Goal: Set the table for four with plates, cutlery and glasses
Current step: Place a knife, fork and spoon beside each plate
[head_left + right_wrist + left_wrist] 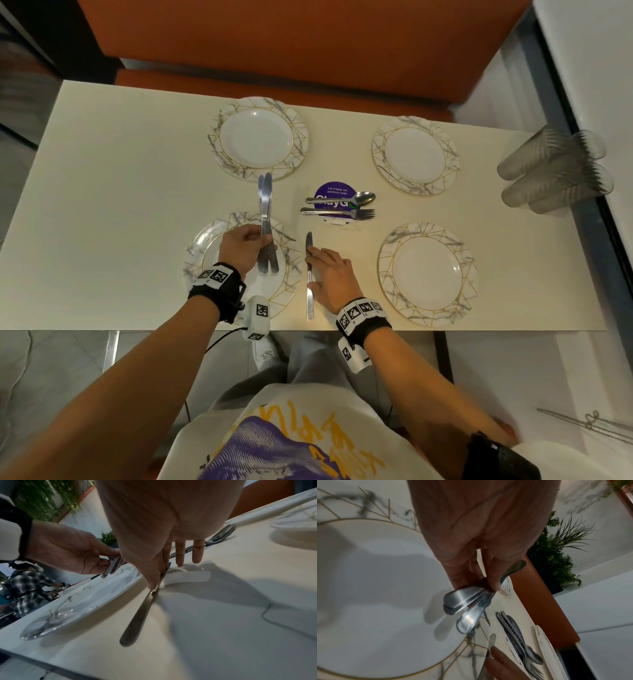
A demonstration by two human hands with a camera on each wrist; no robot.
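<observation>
Four marble-patterned plates with gold lines sit on the cream table (120,205). Over the near-left plate (277,301) my left hand (265,241) grips a bundle of table knives (265,205) by their middle, blades pointing away; their handles (464,601) fan out below the fingers. A single knife (309,301) lies on the table just right of that plate. My right hand (315,267) rests on it with straight fingers, its index finger on the blade and its thumb on the handle (137,619). A spoon (363,198) and forks (359,214) lie at the table's centre.
The other plates are far left (258,137), far right (414,154) and near right (426,272). Several ribbed glasses (555,168) stand at the table's right edge. A purple sticker (334,192) lies under the cutlery. An orange bench (291,51) runs behind the table.
</observation>
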